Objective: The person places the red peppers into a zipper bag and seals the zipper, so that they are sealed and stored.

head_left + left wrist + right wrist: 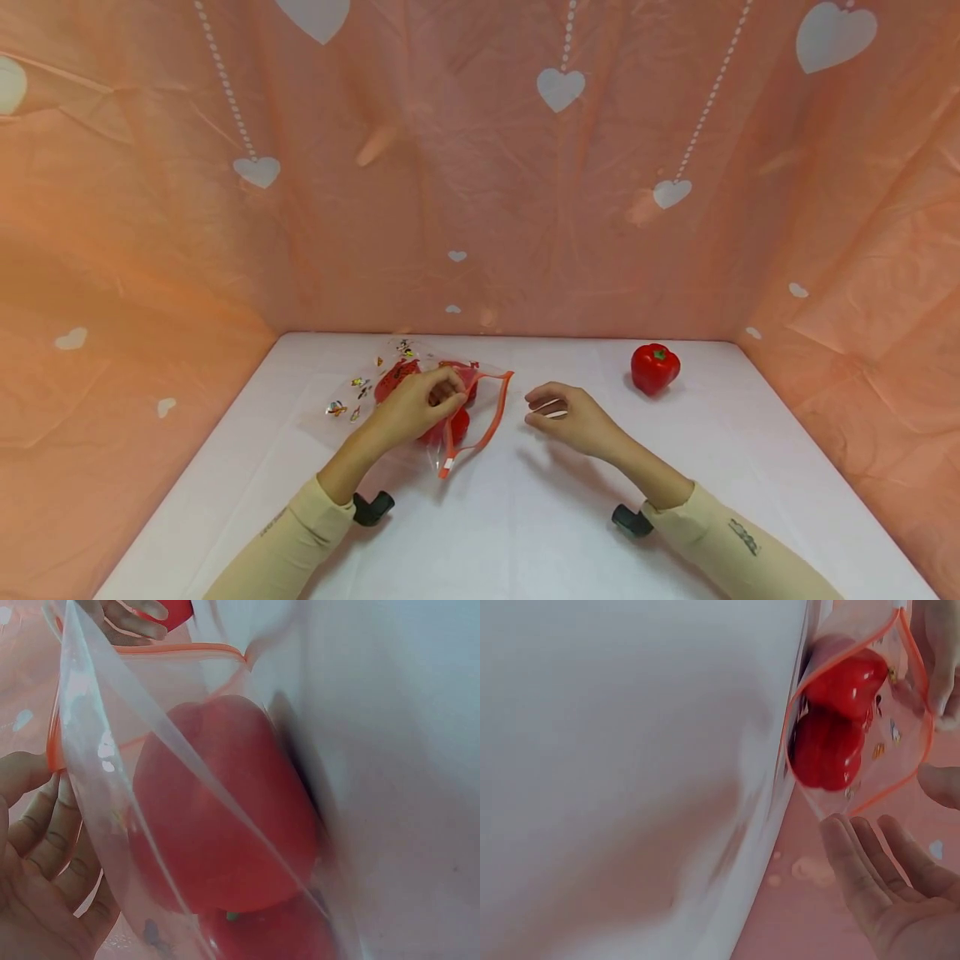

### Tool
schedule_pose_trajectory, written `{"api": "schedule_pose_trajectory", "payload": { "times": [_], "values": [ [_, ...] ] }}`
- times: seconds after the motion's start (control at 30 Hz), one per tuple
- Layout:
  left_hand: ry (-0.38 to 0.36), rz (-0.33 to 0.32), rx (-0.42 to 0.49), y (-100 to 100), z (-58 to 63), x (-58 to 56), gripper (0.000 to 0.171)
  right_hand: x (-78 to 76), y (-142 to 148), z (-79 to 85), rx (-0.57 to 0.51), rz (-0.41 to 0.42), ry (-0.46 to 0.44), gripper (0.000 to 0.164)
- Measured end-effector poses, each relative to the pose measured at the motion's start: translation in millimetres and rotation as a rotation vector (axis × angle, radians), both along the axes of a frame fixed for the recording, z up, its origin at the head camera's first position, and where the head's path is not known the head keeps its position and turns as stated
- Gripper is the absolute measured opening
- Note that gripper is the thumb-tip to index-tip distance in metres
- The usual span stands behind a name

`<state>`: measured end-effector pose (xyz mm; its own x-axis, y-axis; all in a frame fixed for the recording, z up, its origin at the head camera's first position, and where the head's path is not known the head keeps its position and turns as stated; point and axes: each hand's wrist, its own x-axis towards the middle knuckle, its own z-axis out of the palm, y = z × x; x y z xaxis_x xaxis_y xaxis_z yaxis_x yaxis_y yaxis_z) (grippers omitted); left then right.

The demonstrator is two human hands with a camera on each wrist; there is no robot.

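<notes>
A clear plastic zip bag (318, 421) with an orange-red edge lies on the table, its mouth spread toward the right. Inside are red bell peppers (225, 810), one of them large in the left wrist view; two show through the mouth (829, 750) in the right wrist view. My left hand (420, 404) pinches the bag's upper edge between thumb and fingers. To the right of the mouth, my right hand (573, 417) hovers with fingers loosely bent and nothing held. Another red bell pepper (655, 369) with a green stem sits at the back right, apart from both hands.
The table (510, 533) has a white cover. An orange sheet with white hearts (561, 88) hangs behind it and along both sides. Dark wrist devices (372, 508) stick out below each sleeve.
</notes>
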<state>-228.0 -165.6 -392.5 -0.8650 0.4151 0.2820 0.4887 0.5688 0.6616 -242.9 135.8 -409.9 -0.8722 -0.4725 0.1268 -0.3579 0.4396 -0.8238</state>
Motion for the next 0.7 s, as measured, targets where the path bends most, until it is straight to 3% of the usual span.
{"api": "schedule_pose_trajectory", "payload": {
  "times": [0.27, 0.7],
  "values": [
    [-0.001, -0.006, 0.003, -0.4, 0.1, -0.9, 0.008, -0.9, 25.8, 3.0, 0.044, -0.104, 0.033, 0.033],
    [-0.012, -0.008, -0.007, 0.4, 0.2, -1.1, 0.008, -8.8, 69.9, 13.5, 0.084, -0.19, 0.119, 0.041]
  ]
}}
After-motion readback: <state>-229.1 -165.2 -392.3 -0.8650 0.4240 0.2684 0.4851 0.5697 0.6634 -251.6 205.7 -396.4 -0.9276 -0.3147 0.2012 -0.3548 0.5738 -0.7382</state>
